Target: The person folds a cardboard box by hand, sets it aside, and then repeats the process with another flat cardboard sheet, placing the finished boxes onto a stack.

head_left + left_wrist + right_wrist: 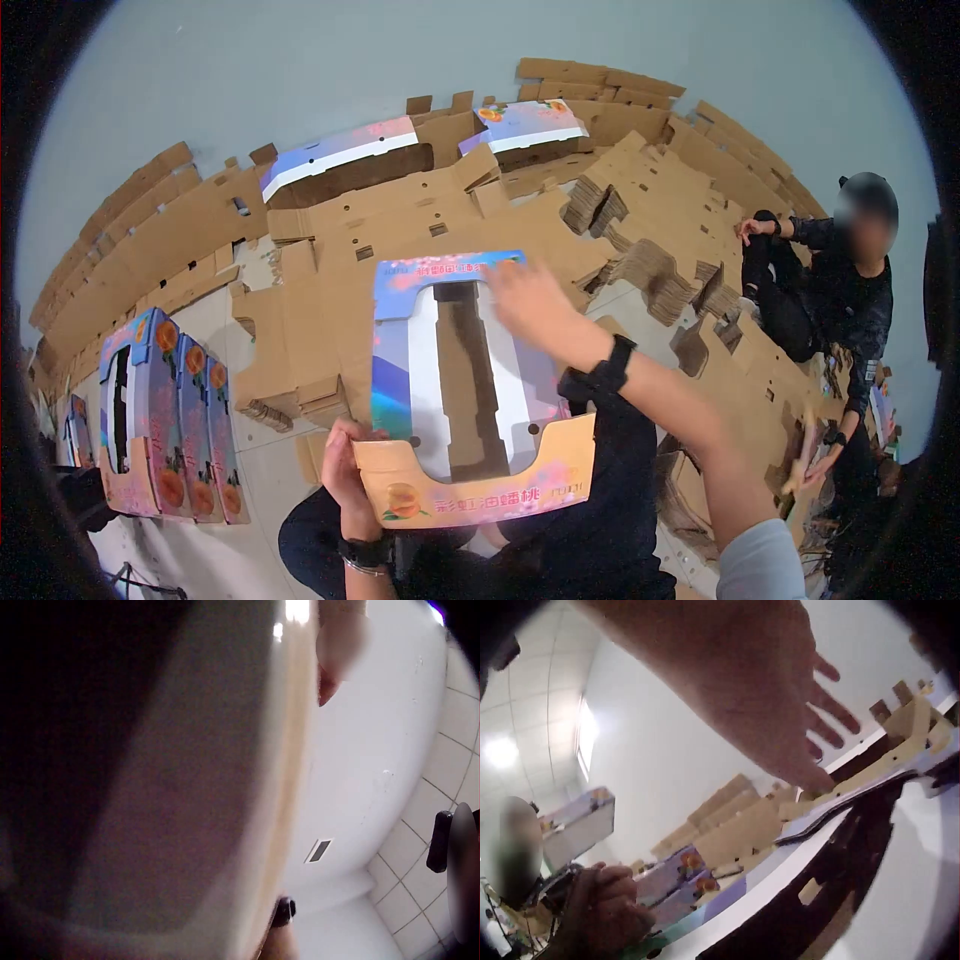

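A printed cardboard box (400,360) with a large cut-out stands over the person's lap in the head view; its orange front panel faces down toward the body. The left hand (352,478) grips its near left corner, fingers at the edge. At the far right corner, the right hand (538,315) touches or hovers over the blue top edge; which of these is unclear. In the right wrist view the fingers of that hand (757,697) are spread and fairly straight above the box (742,900). A blurred, dark box surface (202,780) fills much of the left wrist view.
Flat brown cardboard sheets (330,310) and stacked pieces (650,280) lie beyond the box. Two printed boxes (345,150) (530,125) stand at the back. More printed boxes (170,420) are at the left. Another person (850,280) sits at the right, one hand on cardboard.
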`<state>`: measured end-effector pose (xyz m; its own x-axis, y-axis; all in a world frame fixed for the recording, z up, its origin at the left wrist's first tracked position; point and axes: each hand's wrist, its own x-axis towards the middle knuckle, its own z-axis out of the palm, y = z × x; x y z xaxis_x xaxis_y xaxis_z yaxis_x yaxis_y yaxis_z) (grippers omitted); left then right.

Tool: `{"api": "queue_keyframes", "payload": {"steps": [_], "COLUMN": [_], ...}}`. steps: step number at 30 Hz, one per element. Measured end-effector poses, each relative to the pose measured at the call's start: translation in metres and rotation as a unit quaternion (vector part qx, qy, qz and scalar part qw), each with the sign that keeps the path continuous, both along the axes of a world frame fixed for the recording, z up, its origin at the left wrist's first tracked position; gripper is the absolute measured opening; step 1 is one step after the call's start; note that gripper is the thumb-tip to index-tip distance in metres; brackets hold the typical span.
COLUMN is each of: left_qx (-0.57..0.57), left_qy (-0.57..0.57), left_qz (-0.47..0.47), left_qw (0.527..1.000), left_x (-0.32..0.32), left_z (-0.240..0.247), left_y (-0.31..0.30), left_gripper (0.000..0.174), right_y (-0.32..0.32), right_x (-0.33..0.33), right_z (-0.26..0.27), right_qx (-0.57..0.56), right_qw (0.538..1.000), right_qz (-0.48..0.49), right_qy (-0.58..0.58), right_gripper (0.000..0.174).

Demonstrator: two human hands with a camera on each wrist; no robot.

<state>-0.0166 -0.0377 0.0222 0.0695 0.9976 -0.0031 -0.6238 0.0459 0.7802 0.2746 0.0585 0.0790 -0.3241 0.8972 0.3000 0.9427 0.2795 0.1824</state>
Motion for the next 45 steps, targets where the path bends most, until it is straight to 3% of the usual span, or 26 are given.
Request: {"api": "queue_keyframes", "payload": {"steps": [2, 3, 5, 9, 11, 15, 17, 19, 23, 25, 26, 28, 30, 32, 35, 36, 37, 39, 43, 45], "left_qx": [-0.009, -0.005, 0.015, 0.026, 0.024, 0.01, -0.003, 0.002, 0.008, 0.012, 0.018, 0.031, 0.041, 0.061, 0.072, 0.059, 0.087, 0.158, 0.157, 0.071], "left_qy": [0.011, 0.009, 0.04, -0.037, -0.022, 0.005, 0.019, 0.022, 0.005, -0.002, -0.009, -0.003, 0.003, 0.061, 0.04, 0.014, 0.039, 0.108, 0.174, 0.225], "left_qz": [0.009, 0.004, -0.005, -0.035, -0.023, -0.018, -0.009, -0.008, -0.032, -0.025, -0.018, -0.015, -0.015, 0.021, 0.036, 0.055, 0.095, 0.181, 0.206, 0.177], "left_qw": [1.0, 1.0, 0.999, 0.998, 0.999, 1.0, 1.0, 1.0, 0.999, 1.0, 1.0, 0.999, 0.999, 0.996, 0.996, 0.997, 0.991, 0.965, 0.95, 0.955], "left_x": [0.002, 0.001, -0.001, 0.0, 0.003, -0.001, 0.001, 0.002, -0.001, -0.001, -0.001, -0.003, -0.004, -0.003, -0.013, -0.017, -0.023, -0.035, -0.05, -0.052], "left_z": [0.002, -0.001, 0.0, -0.003, 0.003, 0.001, 0.005, 0.006, 0.002, 0.004, 0.004, -0.002, 0.0, 0.007, -0.004, -0.003, -0.001, -0.002, 0.011, 0.007], "left_y": [-0.002, -0.001, 0.0, 0.001, 0.0, 0.003, 0.003, 0.004, 0.002, 0.001, 0.001, 0.002, 0.001, 0.0, 0.002, 0.002, 0.0, -0.007, -0.042, -0.052], "left_gripper": [0.025, 0.025, 0.025, 0.025, 0.026, 0.028, 0.028, 0.028, 0.027, 0.026, 0.026, 0.026, 0.026, 0.027, 0.027, 0.028, 0.026, 0.024, 0.027, 0.031], "right_y": [0.024, 0.031, 0.049, 0.083, 0.094, 0.108, 0.119, 0.121, 0.115, 0.112, 0.103, 0.074, 0.041, 0.015, -0.011, -0.016, -0.02, -0.03, -0.059, -0.074], "right_x": [-0.036, -0.048, -0.081, -0.121, -0.137, -0.16, -0.169, -0.168, -0.137, -0.112, -0.1, -0.081, -0.054, -0.027, 0.013, 0.021, 0.025, 0.036, 0.068, 0.09], "right_z": [-0.002, -0.003, -0.013, -0.046, -0.061, -0.086, -0.094, -0.077, -0.013, 0.003, 0.008, 0.03, 0.029, 0.027, -0.007, -0.013, -0.011, 0.007, 0.05, 0.049], "right_qx": [-0.017, 0.064, 0.04, 0.045, 0.068, 0.083, 0.048, 0.002, -0.095, -0.016, -0.015, 0.197, 0.055, -0.247, -0.247, -0.179, -0.11, -0.088, -0.093, -0.117], "right_qw": [0.992, 0.971, 0.956, 0.942, 0.927, 0.922, 0.905, 0.919, 0.946, 0.962, 0.963, 0.934, 0.965, 0.944, 0.942, 0.948, 0.948, 0.953, 0.962, 0.957], "right_qz": [0.125, 0.229, 0.259, 0.283, 0.232, 0.23, 0.242, 0.235, 0.192, 0.249, 0.249, 0.299, 0.257, 0.215, 0.228, 0.256, 0.283, 0.268, 0.224, 0.216], "right_qy": [0.019, -0.037, -0.13, -0.172, -0.286, -0.301, -0.347, -0.317, -0.242, -0.106, -0.106, 0.002, -0.002, 0.048, -0.011, -0.054, -0.096, -0.115, -0.124, -0.155], "right_gripper": [0.041, 0.037, 0.036, 0.032, 0.024, 0.017, 0.016, 0.016, 0.014, 0.019, 0.019, 0.024, 0.024, 0.025, 0.024, 0.024, 0.023, 0.022, 0.018, 0.017]}}
